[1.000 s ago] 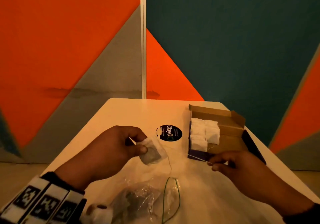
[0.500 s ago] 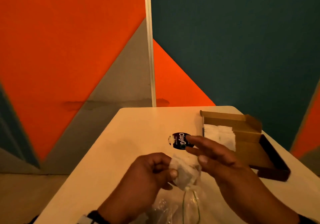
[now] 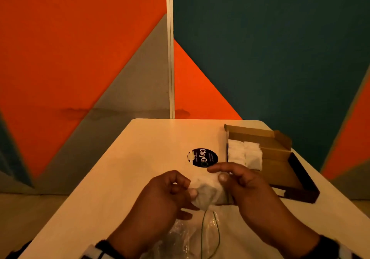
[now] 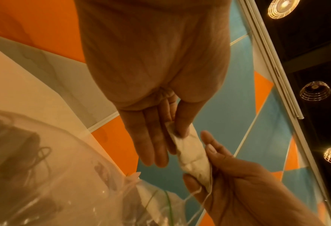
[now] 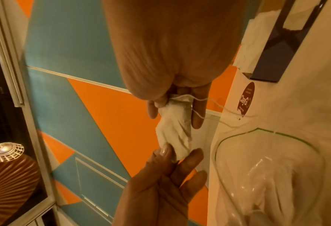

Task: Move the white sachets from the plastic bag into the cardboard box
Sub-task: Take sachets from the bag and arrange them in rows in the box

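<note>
One white sachet (image 3: pixel 208 192) is held up between two hands above the desk (image 3: pixel 140 158), roughly at the centre of the head view. The left hand (image 3: pixel 160 198) pinches its near-left end between thumb and forefinger, the other fingers (image 4: pixel 151 146) lying fairly straight beside it. The right hand (image 3: pixel 250 190) pinches the opposite end between thumb and fingers, and a thin white string (image 5: pixel 201 99) trails from that end.

One cardboard box (image 3: pixel 280 158) lies open on the desk at about 2 o'clock from the hands, its lid flap folded back on the far side. Inside it, against the left wall, white sachets (image 3: pixel 245 155) stand packed in two rows side by side; the exact count in each row cannot be told. The right part of the box interior shows bare brown card.

One clear plastic bag (image 3: pixel 190 236) lies on the desk at 6 o'clock, just below the held sachet, its mouth edged by a thin green line (image 5: pixel 277 134). Its contents show only as pale, crumpled shapes through the film, so their number cannot be told.

One round black sticker (image 3: pixel 202 157) reading "ClayG" sits on the desk at 12 o'clock from the hands, just left of the box.

Beyond the desk stands a wall (image 3: pixel 80 48) painted in orange, grey and teal triangles. The wrist views show three wire-cage lamps (image 4: pixel 282 7) overhead.
</note>
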